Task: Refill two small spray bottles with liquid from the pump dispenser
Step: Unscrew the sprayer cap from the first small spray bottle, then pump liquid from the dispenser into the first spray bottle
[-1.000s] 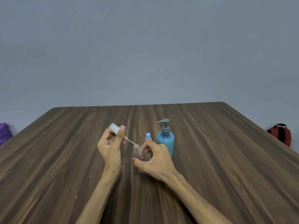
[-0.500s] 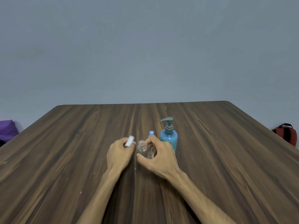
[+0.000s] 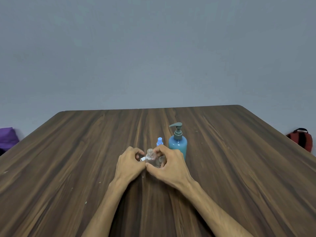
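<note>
A small clear spray bottle (image 3: 151, 159) stands on the wooden table (image 3: 222, 168) with its neck uncovered, and my right hand (image 3: 168, 165) grips its body. My left hand (image 3: 130, 162) is curled beside it on the left, holding the bottle's white spray cap (image 3: 142, 158), of which only a corner shows. Behind them stands a second small bottle with a light blue spray cap (image 3: 159, 141), its body mostly hidden by my right hand. The blue pump dispenser (image 3: 177, 142) with a grey-green pump head stands just right of that, nozzle pointing left.
A purple object (image 3: 7, 136) lies beyond the table's left edge and a red backpack (image 3: 301, 139) sits beyond the right edge. A plain grey wall rises behind the table's far edge.
My left hand lifted the white spray cap with its tube out of the clear bottle, then came down to the table beside the bottle. My right hand kept hold of the bottle.
</note>
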